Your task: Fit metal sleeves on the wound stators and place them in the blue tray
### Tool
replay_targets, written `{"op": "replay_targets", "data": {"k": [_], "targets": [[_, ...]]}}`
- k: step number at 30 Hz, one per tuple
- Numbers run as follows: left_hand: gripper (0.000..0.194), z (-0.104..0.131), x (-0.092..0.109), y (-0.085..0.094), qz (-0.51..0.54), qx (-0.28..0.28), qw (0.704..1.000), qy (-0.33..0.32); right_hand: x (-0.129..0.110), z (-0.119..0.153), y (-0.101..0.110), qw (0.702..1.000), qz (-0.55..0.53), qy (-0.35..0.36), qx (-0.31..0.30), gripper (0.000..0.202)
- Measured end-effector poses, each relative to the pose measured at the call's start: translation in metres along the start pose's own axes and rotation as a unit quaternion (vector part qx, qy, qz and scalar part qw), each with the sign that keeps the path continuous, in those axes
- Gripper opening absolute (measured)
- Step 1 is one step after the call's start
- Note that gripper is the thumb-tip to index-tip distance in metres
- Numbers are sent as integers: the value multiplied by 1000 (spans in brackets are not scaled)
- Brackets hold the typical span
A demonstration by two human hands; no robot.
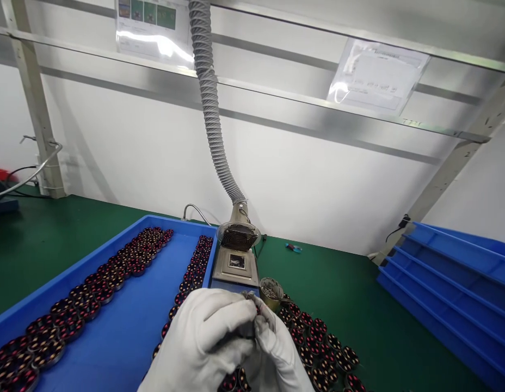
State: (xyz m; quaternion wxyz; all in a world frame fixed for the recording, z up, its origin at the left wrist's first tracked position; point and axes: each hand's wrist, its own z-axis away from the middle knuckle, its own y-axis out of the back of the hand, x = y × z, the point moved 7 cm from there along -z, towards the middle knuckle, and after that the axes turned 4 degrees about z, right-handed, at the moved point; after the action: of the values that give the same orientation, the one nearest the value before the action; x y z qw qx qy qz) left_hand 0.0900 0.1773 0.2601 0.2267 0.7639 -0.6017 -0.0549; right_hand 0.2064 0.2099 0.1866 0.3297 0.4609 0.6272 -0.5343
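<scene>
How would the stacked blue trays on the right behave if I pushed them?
The stacked blue trays would probably stay stiff, given their straight walls. Those walls look thin, so each tray is likely light for its size. Piled up, the upper ones might slide first.

Two printed sheets in clear sleeves, left (154, 35) and right (377, 76), hang at the metal rails (272, 98); glare covers part of each. Nested blue trays (448, 288) stand at the right. A small blue-and-red item (293, 247) lies on the green tabletop (330, 283). A red object (2, 174), partly in view, sits far left, near the left post (39, 109).
</scene>
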Motion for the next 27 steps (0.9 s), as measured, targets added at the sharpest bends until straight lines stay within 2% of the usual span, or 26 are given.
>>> {"op": "replay_targets", "data": {"k": [2,4,7,10,12,14,17,19,21,24,27], "targets": [[20,-2,-4,0,30,-19,999,12,5,-1,3,1000,4,1,-2,39],[24,-4,-6,3,52,-9,998,18,13,-1,5,1000,3,8,-4,38],[30,-5,-18,7,128,48,987,85,29,-5,9,1000,-2,14,-10,39],[21,2,-34,11,214,127,951,183,43,-16,20,1000,10,13,-20,38],[20,8,-38,14,229,158,937,210,48,-25,29,1000,16,12,-23,36],[20,11,-37,13,223,129,940,223,50,-32,37,1000,14,0,-23,37],[51,12,-29,2,200,31,953,224,55,-32,37,998,4,-50,-31,38],[57,12,-27,-3,219,7,949,228,55,-26,30,996,-1,-77,-36,37],[49,11,-29,-9,293,18,924,246,50,-19,21,996,-9,-86,-26,40],[21,13,-41,-16,407,74,852,321,36,-8,8,995,-28,-97,-11,44],[11,21,-53,-12,421,153,805,389,21,-1,-1,995,-47,-90,-7,41]]}}
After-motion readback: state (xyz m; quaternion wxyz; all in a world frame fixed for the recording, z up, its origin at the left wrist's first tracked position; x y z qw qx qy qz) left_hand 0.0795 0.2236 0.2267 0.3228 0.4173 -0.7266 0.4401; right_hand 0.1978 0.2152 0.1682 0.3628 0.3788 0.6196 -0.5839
